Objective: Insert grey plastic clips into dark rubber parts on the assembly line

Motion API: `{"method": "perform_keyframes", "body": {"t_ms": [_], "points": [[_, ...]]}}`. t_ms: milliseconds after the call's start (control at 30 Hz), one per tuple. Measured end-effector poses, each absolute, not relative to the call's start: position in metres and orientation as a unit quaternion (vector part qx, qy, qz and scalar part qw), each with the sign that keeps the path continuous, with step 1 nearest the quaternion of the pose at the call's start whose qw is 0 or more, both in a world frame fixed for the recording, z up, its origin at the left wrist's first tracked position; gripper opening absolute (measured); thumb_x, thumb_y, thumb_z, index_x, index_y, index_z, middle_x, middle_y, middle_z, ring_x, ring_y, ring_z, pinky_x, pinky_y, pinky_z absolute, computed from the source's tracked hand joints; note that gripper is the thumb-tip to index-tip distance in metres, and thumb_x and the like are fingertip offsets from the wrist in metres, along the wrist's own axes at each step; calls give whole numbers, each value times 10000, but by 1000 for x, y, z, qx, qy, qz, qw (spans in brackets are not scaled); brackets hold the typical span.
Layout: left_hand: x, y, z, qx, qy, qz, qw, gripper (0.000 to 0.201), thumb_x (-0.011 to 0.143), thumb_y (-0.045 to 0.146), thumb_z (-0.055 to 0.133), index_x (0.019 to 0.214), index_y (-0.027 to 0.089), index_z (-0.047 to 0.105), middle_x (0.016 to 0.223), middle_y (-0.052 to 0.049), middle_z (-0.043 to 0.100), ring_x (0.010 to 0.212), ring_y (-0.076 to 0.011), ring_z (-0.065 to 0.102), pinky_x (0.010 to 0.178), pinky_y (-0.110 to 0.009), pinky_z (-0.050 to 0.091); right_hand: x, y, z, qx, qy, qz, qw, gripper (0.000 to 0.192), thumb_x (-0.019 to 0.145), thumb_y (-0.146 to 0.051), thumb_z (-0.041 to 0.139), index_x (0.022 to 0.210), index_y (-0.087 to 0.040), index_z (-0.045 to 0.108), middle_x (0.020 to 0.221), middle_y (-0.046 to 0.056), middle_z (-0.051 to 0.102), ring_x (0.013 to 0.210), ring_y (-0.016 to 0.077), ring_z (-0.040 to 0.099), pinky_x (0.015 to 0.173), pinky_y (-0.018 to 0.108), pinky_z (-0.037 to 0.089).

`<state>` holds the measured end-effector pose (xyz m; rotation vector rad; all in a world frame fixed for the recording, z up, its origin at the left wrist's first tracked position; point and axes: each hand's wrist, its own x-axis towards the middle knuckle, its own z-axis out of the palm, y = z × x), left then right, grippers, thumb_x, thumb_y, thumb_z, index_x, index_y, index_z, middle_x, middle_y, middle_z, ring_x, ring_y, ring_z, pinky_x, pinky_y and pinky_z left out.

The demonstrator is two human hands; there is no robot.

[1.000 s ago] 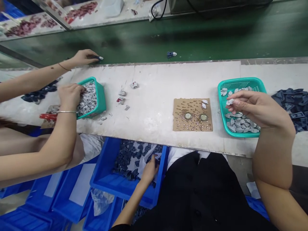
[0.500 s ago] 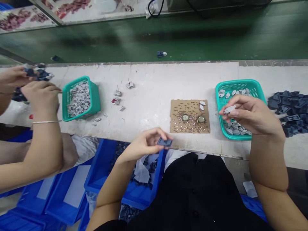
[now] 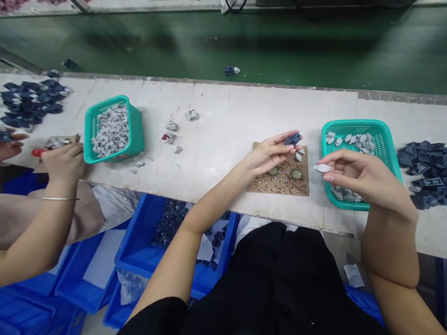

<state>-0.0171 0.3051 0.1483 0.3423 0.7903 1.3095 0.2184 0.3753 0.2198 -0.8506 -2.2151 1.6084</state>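
Above the cardboard sheet (image 3: pixel 279 186), my left hand (image 3: pixel 268 152) pinches a dark blue plastic part (image 3: pixel 293 138). A small white-grey plastic piece (image 3: pixel 322 168) is held between the thumb and fingertips of my right hand (image 3: pixel 363 177), over the near left side of a green basket (image 3: pixel 396 153) with similar pieces in it. The cardboard is dotted with shiny brown glue-like marks and carries two round caps, one (image 3: pixel 296 174) plain to see and the other partly behind my left hand. Two pale pieces (image 3: pixel 298 157) lie near its upper right corner.
Dark blue parts (image 3: pixel 424 167) are heaped right of the basket. Leftward stand another green basket (image 3: pixel 138 135) of grey pieces and a co-worker's hand (image 3: pixel 64 163). A green belt (image 3: pixel 167 51) runs behind the table, carrying a blue part (image 3: pixel 230 70). Blue bins (image 3: pixel 136 256) sit below.
My left hand has moved up and right with the blue part, from the table's front edge to above the cardboard. My right hand still holds the white-grey piece, now turned flatter.
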Motion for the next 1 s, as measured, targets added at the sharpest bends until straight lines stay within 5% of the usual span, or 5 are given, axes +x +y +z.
{"method": "perform_keyframes", "body": {"t_ms": [167, 267, 433, 767, 1000], "points": [[-22, 302, 142, 134, 348, 609, 700, 226, 954, 168, 687, 1153, 128, 787, 1091, -92, 771, 1057, -149, 750, 1168, -316, 517, 209, 365, 199, -253, -879, 363, 177, 123, 988, -321, 699, 1010, -245, 793, 898, 36, 778, 787, 190, 729, 677, 305, 589], [-24, 302, 145, 118, 354, 625, 685, 264, 980, 154, 656, 1222, 135, 760, 1051, -58, 767, 1144, -142, 744, 1197, -300, 500, 204, 359, 180, -205, -938, 187, 208, 195, 1018, -153, 596, 994, -185, 786, 963, 75, 778, 881, 207, 750, 777, 315, 607], [-21, 300, 148, 104, 342, 623, 696, 423, 989, 119, 620, 1407, 164, 671, 1186, -53, 767, 1338, -172, 681, 1246, -310, 470, 203, 356, 168, -167, -971, 75, 154, 250, 1042, -129, 527, 986, -134, 771, 970, 113, 763, 865, 243, 737, 775, 363, 602], [-18, 297, 144, 167, 334, 609, 699, 295, 951, 174, 708, 1241, 131, 741, 1203, -59, 757, 1304, -203, 695, 1220, -335, 511, 198, 354, 160, -186, -967, 91, 148, 213, 1006, -133, 585, 945, -229, 765, 857, 62, 734, 819, 245, 677, 664, 354, 480], [-20, 295, 145, 176, 318, 601, 712, 225, 954, 135, 687, 1169, 117, 752, 1144, -59, 764, 1351, -221, 670, 1225, -357, 500, 194, 353, 173, -205, -948, 133, 202, 194, 1011, -158, 609, 997, -247, 781, 902, 43, 788, 829, 227, 739, 711, 341, 548]]}}
